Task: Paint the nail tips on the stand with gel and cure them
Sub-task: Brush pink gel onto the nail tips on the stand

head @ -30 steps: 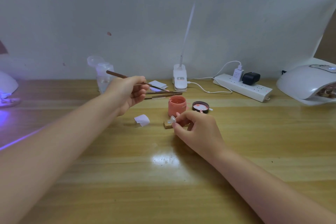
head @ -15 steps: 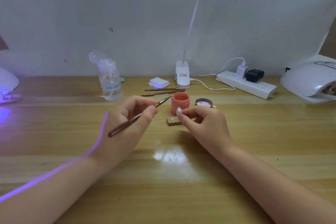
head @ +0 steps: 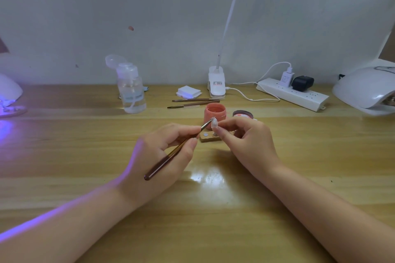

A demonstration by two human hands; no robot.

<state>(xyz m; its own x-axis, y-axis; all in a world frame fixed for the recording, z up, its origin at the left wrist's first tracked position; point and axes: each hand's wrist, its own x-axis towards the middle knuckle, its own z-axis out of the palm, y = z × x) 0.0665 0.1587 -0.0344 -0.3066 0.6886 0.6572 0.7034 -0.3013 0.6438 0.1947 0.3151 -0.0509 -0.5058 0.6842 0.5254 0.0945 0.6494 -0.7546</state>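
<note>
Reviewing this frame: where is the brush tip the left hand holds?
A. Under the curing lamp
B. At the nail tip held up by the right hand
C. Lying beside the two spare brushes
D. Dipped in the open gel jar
B: the left hand holds the brush with its bristles at the nail tip pinched by the right hand, in front of the gel jar.

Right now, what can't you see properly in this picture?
Head view only:
- Stand: its right part is hidden behind the right hand.
- Brush bristles: too small to tell whether they touch the nail tip.
- Curing lamp: cut off by the right edge.
</note>
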